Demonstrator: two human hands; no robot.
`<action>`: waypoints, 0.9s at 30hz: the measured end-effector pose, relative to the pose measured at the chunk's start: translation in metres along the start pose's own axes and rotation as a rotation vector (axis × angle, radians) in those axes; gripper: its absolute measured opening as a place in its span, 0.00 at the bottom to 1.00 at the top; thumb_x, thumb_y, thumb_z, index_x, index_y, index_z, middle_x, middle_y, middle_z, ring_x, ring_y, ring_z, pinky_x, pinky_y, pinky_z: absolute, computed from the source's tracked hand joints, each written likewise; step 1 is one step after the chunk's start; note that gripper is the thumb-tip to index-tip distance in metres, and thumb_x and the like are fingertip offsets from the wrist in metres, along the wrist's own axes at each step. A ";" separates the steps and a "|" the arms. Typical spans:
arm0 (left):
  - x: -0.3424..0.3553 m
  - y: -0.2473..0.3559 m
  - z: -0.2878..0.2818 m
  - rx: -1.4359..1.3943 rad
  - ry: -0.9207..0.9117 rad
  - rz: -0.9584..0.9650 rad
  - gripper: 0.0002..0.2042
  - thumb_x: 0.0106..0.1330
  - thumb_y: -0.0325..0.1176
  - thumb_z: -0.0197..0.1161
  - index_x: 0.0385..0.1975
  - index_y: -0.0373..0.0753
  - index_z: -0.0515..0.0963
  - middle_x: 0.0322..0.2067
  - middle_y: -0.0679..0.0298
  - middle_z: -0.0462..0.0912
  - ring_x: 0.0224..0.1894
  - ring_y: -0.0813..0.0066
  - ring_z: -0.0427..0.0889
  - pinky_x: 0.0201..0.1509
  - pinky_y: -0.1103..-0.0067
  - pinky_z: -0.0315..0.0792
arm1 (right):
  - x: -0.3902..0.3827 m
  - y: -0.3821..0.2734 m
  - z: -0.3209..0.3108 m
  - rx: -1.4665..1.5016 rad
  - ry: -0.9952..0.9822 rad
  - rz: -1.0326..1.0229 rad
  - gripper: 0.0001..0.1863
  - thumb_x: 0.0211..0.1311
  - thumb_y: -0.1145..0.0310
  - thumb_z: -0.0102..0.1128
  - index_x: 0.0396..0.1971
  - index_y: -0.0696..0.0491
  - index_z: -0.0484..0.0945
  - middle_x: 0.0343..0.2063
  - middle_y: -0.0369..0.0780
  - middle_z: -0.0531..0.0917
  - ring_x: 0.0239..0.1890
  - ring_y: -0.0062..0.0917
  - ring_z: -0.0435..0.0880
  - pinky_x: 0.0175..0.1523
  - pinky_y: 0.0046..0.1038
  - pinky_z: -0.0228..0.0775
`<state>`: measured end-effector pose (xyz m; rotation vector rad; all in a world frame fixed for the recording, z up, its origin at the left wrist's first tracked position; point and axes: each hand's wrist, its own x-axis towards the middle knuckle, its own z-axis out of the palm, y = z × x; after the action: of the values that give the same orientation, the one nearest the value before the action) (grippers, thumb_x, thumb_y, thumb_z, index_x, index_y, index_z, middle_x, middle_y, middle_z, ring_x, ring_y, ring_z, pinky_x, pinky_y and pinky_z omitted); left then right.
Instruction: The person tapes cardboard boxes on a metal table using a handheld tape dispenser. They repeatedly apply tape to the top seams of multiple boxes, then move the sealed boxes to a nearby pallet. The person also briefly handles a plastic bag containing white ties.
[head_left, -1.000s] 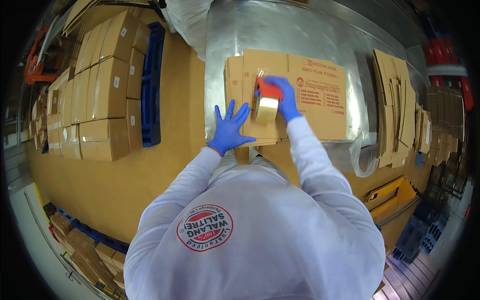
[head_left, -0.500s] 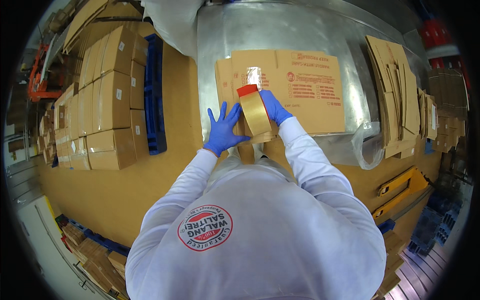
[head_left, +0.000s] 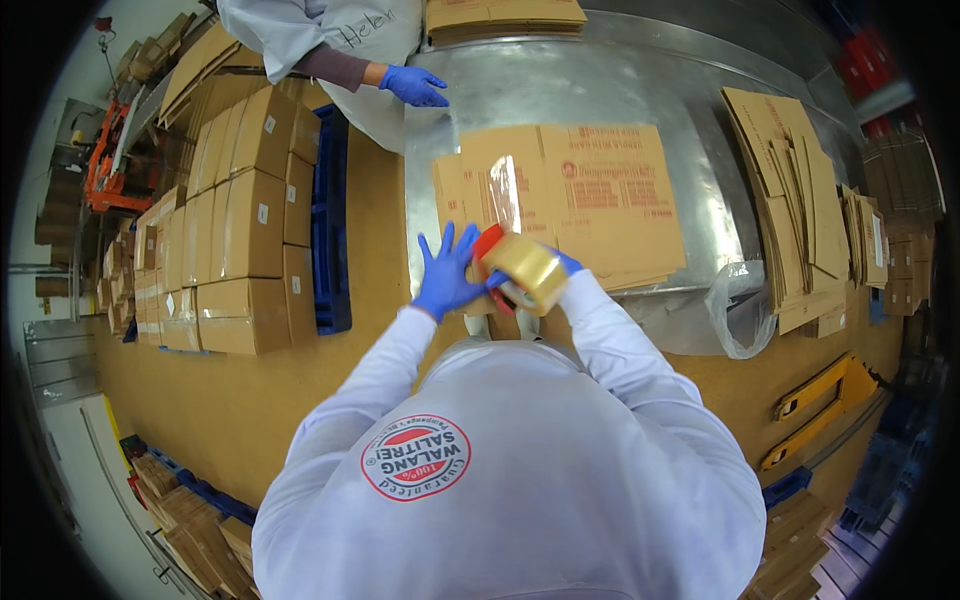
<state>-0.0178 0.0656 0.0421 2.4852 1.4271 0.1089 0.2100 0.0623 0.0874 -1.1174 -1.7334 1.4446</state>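
Observation:
My right hand (head_left: 570, 262), in a blue glove, grips a red tape dispenser with a large roll of golden-brown tape (head_left: 538, 270). The dispenser is blurred and hides most of that hand's fingers. Beside it my left hand (head_left: 446, 275), also blue-gloved, is spread open at the near left edge of a flattened cardboard box (head_left: 620, 225). Whether its thumb touches the dispenser I cannot tell. A shiny strip of clear tape (head_left: 506, 195) runs down the cardboard's left part toward the dispenser. The box lies flat on a metal table (head_left: 700, 230).
Across the table at left, a co-worker's blue-gloved hand (head_left: 415, 86) reaches over the edge. Flat cardboard (head_left: 505, 20) is stacked at the far side, with more flattened boxes (head_left: 795, 200) at right. Taped cartons (head_left: 240, 215) stand at left near a blue pallet (head_left: 330, 220). A yellow pallet jack (head_left: 825, 405) sits lower right.
The dispenser has moved toward me, to the cardboard's near edge, and has tilted. The tape strip shows longer. A co-worker's arm and a far cardboard stack have come into view.

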 end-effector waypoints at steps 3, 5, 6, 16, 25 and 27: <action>0.057 -0.021 -0.017 0.035 -0.002 -0.069 0.49 0.54 0.66 0.62 0.71 0.40 0.58 0.72 0.61 0.57 0.76 0.53 0.43 0.67 0.35 0.21 | -0.031 0.003 -0.026 -0.687 0.366 -0.456 0.21 0.50 0.71 0.72 0.47 0.49 0.82 0.42 0.41 0.84 0.44 0.31 0.83 0.51 0.34 0.76; 0.097 -0.039 -0.016 -0.114 0.167 -0.309 0.42 0.60 0.61 0.60 0.71 0.44 0.58 0.73 0.59 0.55 0.76 0.52 0.42 0.68 0.36 0.22 | -0.030 0.044 -0.026 -0.520 0.520 -0.302 0.28 0.48 0.69 0.72 0.53 0.50 0.78 0.46 0.42 0.82 0.48 0.32 0.81 0.55 0.33 0.73; 0.099 -0.046 -0.014 -0.190 0.238 -0.366 0.40 0.62 0.60 0.59 0.72 0.47 0.57 0.73 0.58 0.53 0.76 0.52 0.42 0.68 0.36 0.23 | -0.024 0.034 -0.025 -0.502 0.583 -0.321 0.32 0.45 0.67 0.73 0.55 0.49 0.76 0.46 0.42 0.81 0.48 0.33 0.80 0.56 0.34 0.72; 0.060 -0.051 0.045 -0.412 0.273 -0.413 0.28 0.72 0.53 0.50 0.72 0.68 0.55 0.76 0.57 0.36 0.76 0.45 0.39 0.67 0.34 0.31 | 0.101 0.038 0.008 0.074 0.503 -0.227 0.16 0.53 0.70 0.67 0.43 0.54 0.82 0.43 0.42 0.83 0.47 0.30 0.82 0.53 0.29 0.74; 0.051 -0.034 0.034 -0.208 0.239 -0.454 0.23 0.77 0.46 0.40 0.71 0.64 0.58 0.75 0.54 0.40 0.76 0.45 0.37 0.70 0.40 0.26 | 0.071 0.084 0.027 0.445 0.440 0.025 0.22 0.42 0.72 0.78 0.41 0.52 0.81 0.38 0.43 0.83 0.42 0.35 0.83 0.50 0.34 0.77; 0.052 -0.035 0.036 -0.227 0.221 -0.459 0.23 0.77 0.46 0.40 0.71 0.64 0.58 0.75 0.54 0.40 0.76 0.45 0.37 0.70 0.40 0.26 | 0.015 0.028 0.041 -0.398 0.388 -0.210 0.23 0.39 0.68 0.80 0.39 0.52 0.81 0.36 0.42 0.83 0.41 0.36 0.83 0.48 0.34 0.77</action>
<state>-0.0133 0.1193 -0.0056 1.9596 1.9159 0.4354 0.1734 0.0581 0.0505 -1.2707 -1.8248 0.7138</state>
